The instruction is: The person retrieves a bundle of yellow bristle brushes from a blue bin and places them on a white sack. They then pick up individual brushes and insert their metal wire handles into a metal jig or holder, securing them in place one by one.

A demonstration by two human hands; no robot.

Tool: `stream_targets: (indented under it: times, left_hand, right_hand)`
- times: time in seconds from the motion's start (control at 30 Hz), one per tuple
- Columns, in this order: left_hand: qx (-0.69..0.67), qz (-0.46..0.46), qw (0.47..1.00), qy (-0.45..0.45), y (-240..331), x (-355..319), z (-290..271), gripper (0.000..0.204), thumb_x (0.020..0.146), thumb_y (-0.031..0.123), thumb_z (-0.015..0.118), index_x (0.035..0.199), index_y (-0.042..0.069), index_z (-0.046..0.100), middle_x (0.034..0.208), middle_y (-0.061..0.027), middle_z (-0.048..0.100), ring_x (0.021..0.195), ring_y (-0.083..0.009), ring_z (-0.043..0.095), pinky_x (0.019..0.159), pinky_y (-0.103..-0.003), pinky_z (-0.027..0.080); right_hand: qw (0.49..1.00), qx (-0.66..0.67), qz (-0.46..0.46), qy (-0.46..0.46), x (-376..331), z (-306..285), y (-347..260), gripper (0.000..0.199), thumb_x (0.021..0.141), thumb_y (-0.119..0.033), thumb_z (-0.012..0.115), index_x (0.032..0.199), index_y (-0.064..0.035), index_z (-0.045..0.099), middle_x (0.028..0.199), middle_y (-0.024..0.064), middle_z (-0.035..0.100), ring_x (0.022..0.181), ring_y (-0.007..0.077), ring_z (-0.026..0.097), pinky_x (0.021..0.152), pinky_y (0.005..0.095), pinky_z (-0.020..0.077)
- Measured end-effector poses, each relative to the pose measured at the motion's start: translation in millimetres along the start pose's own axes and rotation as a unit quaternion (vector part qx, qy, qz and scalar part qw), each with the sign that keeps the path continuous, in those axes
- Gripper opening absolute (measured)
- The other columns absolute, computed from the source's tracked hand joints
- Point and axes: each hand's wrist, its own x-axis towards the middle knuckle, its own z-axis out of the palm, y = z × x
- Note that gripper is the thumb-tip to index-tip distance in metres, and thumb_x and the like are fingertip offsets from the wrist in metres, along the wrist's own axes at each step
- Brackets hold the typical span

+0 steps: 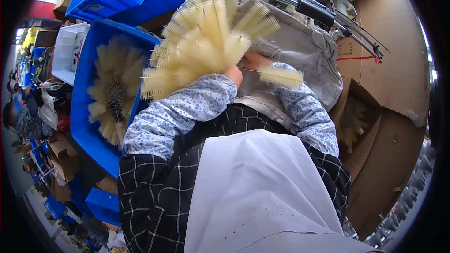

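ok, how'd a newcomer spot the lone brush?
Find the large fan of cream bristle brushes above the left floral sleeve. Right of it, overlapping the right floral sleeve in view, the lone wire-stemmed brush points rightward, separate from the fan.

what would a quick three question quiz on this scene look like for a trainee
1. True or false: the left hand, by the big brush bunch, is bare.

2. What colour is the bin that holds more brushes on the person's left?
A red
B blue
C green

3. In front of which sleeve does the single pale brush show, pointing away from the bunch?

Key:
1. True
2. B
3. The right sleeve
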Motion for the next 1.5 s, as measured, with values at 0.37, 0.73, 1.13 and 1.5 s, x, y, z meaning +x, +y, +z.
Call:
stream_targets:
  times: [0.37, 0.73, 1.13, 1.5]
  left_hand:
    - [-0.042, 0.05, 0.997, 0.044, 12, -40, -51, 0.023, 0.075, 0.013, 0.047, 0.091, 0.002, 0.059, 0.081, -0.013, 0.062, 0.08, -0.0245, 0.058, 0.087, -0.039, 0.037]
    - [-0.41, -0.509, 0.716, 0.247, -91, -292, 23, 0.038, 0.072, 0.028, 0.066, 0.095, 0.002, 0.052, 0.086, -0.0095, 0.058, 0.073, -0.0238, 0.056, 0.07, -0.035, 0.045]
    - [-0.371, -0.552, 0.709, 0.235, -52, -293, 156, 0.019, 0.08, 0.03, 0.055, 0.086, 0.012, 0.051, 0.066, -0.0186, 0.057, 0.066, -0.0376, 0.056, 0.057, -0.046, 0.042]
    - [-0.398, -0.605, 0.657, 0.208, -109, -225, 115, 0.029, 0.078, 0.039, 0.055, 0.09, 0.013, 0.053, 0.071, -0.0174, 0.06, 0.072, -0.0364, 0.058, 0.063, -0.046, 0.044]
  right_hand:
    - [0.92, 0.286, 0.262, 0.062, 29, 6, -41, 0.09, 0.077, -0.039, 0.06, 0.134, -0.0024, 0.002, 0.126, 0.0235, 0.037, 0.117, 0.0289, 0.037, 0.097, 0.0361, 0.0284]
    - [0.966, 0.099, 0.233, 0.055, 23, 42, -17, 0.048, 0.089, -0.032, 0.033, 0.121, 0.0025, 0.039, 0.125, 0.0202, 0.041, 0.119, 0.0312, 0.033, 0.1, 0.0349, 0.0242]
    - [0.976, -0.208, 0.061, -0.006, 5, 53, 89, 0.036, 0.089, -0.02, 0.036, 0.119, -0.0003, 0.041, 0.123, 0.0172, 0.042, 0.113, 0.0277, 0.038, 0.097, 0.0343, 0.0288]
    - [0.909, -0.408, -0.058, -0.057, 20, 54, 121, 0.031, 0.089, -0.02, 0.041, 0.115, -0.0035, 0.043, 0.12, 0.01, 0.044, 0.106, 0.0204, 0.044, 0.092, 0.0307, 0.0347]
